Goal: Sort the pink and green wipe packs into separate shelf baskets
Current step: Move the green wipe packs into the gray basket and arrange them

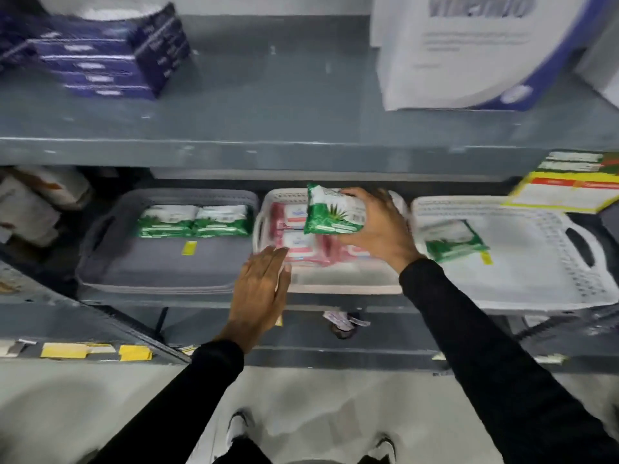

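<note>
A: What are the hands doing?

B: The right hand [378, 229] grips a green wipe pack [330, 211], lifted above the middle basket [345, 284], which holds the pink wipe packs [301, 244]. The left hand [259, 293] is open and flat, fingers together, at that basket's near left corner.

A: And the other green ones?

B: Two green packs [194, 221] lie side by side at the far end of the grey basket [150, 272] on the left. One more green pack [455, 241] lies in the white basket [542, 279] on the right.
</note>
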Motion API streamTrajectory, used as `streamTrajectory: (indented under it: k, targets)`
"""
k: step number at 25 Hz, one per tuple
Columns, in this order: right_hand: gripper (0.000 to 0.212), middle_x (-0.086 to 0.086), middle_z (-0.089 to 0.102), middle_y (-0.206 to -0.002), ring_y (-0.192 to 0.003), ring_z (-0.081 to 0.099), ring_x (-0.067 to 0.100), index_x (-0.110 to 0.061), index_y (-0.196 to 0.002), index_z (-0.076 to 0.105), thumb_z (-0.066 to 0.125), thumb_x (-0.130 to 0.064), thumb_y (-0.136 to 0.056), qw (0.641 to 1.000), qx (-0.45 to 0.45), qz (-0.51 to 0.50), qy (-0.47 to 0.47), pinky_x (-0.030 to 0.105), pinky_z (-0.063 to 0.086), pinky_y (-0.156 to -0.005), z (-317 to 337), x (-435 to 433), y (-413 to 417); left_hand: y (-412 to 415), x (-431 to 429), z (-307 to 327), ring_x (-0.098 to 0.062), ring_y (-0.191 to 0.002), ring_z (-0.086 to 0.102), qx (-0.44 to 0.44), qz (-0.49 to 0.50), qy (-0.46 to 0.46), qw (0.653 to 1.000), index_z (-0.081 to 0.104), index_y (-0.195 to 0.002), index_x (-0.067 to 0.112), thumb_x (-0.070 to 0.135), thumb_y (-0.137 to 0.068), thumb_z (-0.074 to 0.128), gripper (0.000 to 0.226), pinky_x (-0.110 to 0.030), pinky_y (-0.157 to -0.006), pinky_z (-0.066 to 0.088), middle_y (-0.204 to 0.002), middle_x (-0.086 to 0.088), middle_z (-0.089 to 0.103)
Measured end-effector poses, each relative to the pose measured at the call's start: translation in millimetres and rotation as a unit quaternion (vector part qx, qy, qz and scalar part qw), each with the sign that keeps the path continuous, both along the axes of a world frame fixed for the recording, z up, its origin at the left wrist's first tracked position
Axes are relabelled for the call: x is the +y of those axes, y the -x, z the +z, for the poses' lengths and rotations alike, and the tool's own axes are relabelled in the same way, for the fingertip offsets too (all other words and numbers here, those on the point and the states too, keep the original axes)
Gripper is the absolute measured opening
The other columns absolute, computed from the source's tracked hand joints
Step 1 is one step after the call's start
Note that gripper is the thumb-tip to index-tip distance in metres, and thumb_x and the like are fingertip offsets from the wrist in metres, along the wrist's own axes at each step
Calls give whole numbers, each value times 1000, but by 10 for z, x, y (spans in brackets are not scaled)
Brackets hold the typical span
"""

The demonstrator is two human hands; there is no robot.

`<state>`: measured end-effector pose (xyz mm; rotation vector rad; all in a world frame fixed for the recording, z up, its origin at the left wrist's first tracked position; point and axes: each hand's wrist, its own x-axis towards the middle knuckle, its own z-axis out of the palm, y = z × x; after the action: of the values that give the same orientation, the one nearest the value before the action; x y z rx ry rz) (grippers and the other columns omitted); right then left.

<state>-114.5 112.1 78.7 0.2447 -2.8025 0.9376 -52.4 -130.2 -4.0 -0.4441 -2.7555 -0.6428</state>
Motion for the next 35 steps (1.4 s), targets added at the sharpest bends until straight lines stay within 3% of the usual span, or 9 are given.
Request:
streamTrajectory:
  k: [5,8,13,17,21,27,35]
  targets:
    - [76,1,65,-122,-114,51,25,-24,-128,59,88,-37,-60,998,35,54,0,36,45,-91,-152,-2021,393,174,-1707,-103,-33,-123,55,14,68,6,998,57,-131,8,23,-103,38,37,-43,-100,40,-129,-14,64]
    - [78,4,62,-126,-120,51,29,-22,-130,57,85,-45,-61,994,26,82,-69,42,44,-97,-446,-2986,583,249,-2460,-293,-37,-117,60,3,119,21,993,61,-126,4,20,-101,42,36,-45,-98,44,-125,-17,66]
    - [81,2,53,-141,-131,42,26,-22,-140,46,85,-39,-71,978,3,107,-177,45,41,-105,-1019,-3894,669,136,-2849,-476,-29,-125,56,-7,102,72,992,63,-127,10,27,-106,29,44,-46,-109,40,-128,-10,66]
    - [80,5,45,-149,-139,36,29,-21,-143,41,81,-29,-75,974,-11,82,-213,46,36,-110,-1215,-4051,698,164,-2793,-430,-26,-127,53,-35,121,72,989,59,-134,12,28,-105,29,44,-44,-110,38,-129,-6,66]
    - [92,7,49,-147,-135,41,31,-20,-146,42,87,-31,-67,980,13,77,-182,48,42,-106,-1108,-3792,677,181,-2676,-359,-27,-129,51,-41,111,30,993,55,-137,9,27,-105,30,45,-44,-111,38,-133,-9,63]
    - [80,6,53,-140,-129,47,31,-21,-141,49,78,-51,-72,996,49,20,-67,46,40,-108,-704,-2402,548,283,-1689,-153,-27,-138,46,23,-12,-26,999,55,-137,6,24,-103,39,42,-42,-115,35,-139,-11,60]
    - [79,9,53,-142,-130,45,29,-19,-144,46,84,-24,-75,989,11,-138,-44,30,33,-108,-375,496,-65,134,474,-238,-33,-125,58,49,-142,-28,988,60,-132,4,26,-100,43,42,-43,-110,40,-133,-15,64]
